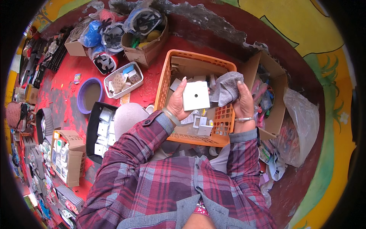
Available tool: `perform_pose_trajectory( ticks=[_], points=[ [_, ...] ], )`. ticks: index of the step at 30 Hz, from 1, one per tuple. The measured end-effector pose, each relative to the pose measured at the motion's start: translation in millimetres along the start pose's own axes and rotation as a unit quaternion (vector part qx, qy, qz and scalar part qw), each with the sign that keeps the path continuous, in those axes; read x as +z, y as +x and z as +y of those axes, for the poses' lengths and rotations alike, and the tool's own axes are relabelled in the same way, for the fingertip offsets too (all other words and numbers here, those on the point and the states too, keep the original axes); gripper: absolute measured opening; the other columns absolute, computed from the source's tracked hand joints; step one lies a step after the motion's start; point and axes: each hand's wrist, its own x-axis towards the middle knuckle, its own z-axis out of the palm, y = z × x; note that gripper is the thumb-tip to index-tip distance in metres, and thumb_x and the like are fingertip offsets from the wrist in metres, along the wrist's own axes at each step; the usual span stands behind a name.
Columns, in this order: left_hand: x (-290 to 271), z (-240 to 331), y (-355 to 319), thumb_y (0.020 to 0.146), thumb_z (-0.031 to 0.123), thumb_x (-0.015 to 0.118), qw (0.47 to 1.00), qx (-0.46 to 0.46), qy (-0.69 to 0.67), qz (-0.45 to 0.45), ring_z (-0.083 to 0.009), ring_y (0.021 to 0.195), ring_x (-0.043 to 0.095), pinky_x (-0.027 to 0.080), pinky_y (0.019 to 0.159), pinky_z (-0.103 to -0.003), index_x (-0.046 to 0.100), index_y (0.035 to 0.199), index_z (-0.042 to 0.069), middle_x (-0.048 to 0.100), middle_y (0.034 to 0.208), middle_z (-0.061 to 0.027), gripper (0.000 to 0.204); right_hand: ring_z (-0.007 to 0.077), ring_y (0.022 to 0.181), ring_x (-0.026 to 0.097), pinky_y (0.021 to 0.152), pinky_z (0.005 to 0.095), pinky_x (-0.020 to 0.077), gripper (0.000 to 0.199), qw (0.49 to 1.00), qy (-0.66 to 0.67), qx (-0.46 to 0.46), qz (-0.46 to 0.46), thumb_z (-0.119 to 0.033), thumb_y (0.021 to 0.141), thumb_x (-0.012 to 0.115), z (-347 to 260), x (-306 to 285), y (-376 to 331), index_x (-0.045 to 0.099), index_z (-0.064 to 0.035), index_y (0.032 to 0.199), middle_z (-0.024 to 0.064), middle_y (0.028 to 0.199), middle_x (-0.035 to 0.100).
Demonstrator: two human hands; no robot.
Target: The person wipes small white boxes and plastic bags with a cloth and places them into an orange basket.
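Note:
My left hand [176, 100] is closed on the edge of a square white plate [196, 95] with a small dark hole in its middle. A crumpled grey cloth [226, 88] hangs from my right hand [243, 105], gripped between thumb and fingers. The cloth is beside the plate's right edge; whether they touch I cannot tell. Both hands are above an orange plastic basket [163, 80] lined partly with cardboard. Inside it lie several small white fittings [205, 130], some of them hidden by the plate and my hands.
Left of the basket stand a black tray [91, 133] of small white packets, a purple basin [79, 95] and a white basket [126, 91]. An open cardboard box [280, 74] is close on the right. Bagged helmets [143, 21] and another carton [143, 55] sit by the wall.

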Motion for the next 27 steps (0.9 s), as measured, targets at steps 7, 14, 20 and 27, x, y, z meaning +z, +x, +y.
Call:
perform_pose_trajectory(
  ticks=[7, 14, 20, 27],
  points=[
    [-5.3, -17.0, 1.6, 0.090, 0.056, 0.037, 0.995, 0.059, 0.079, -0.005, -0.0192, 0.106, 0.054, 0.043, 0.094, -0.034, 0.046, 0.123, 0.003, 0.056, 0.116, -0.0084, 0.063, 0.0310, 0.117, 0.048, 0.098, 0.0406, 0.0377, 0.046, 0.782, -0.574, -0.240, -0.050, -0.004, 0.083, 0.050, 75.8, 44.2, -23.3, 0.043, -0.0025, 0.129, 0.0161, 0.127, 0.050],
    [-8.7, -6.3, 0.8, 0.086, 0.059, 0.044, 0.990, 0.072, 0.075, 0.100, -0.0232, 0.107, 0.053, 0.041, 0.097, -0.037, 0.050, 0.116, 0.006, 0.055, 0.115, -0.0097, 0.061, 0.0335, 0.126, 0.038, 0.106, 0.0438, 0.0259, 0.054, 0.721, -0.606, -0.293, -0.166, 0.001, 0.075, 0.046, 89.6, 67.0, -47.8, 0.042, -0.0005, 0.129, 0.0191, 0.134, 0.042],
    [-2.4, -6.8, -1.0, 0.093, 0.048, 0.037, 0.996, 0.053, 0.071, 0.018, -0.0235, 0.112, 0.051, 0.041, 0.097, -0.038, 0.047, 0.123, 0.003, 0.054, 0.120, -0.0121, 0.055, 0.0318, 0.121, 0.044, 0.103, 0.0437, 0.0303, 0.046, 0.686, -0.653, -0.305, -0.099, 0.000, 0.077, 0.043, 72.7, 44.3, -21.7, 0.048, -0.0007, 0.123, 0.0194, 0.126, 0.049],
    [-10.4, -11.3, 2.8, 0.093, 0.049, 0.038, 0.994, 0.070, 0.048, 0.075, -0.0237, 0.113, 0.051, 0.040, 0.098, -0.038, 0.046, 0.124, 0.004, 0.053, 0.121, -0.0110, 0.055, 0.0302, 0.122, 0.043, 0.104, 0.0434, 0.0309, 0.047, 0.672, -0.655, -0.316, -0.141, 0.000, 0.077, 0.042, 73.4, 61.1, -35.9, 0.048, -0.0005, 0.123, 0.0181, 0.127, 0.049]
  ],
)
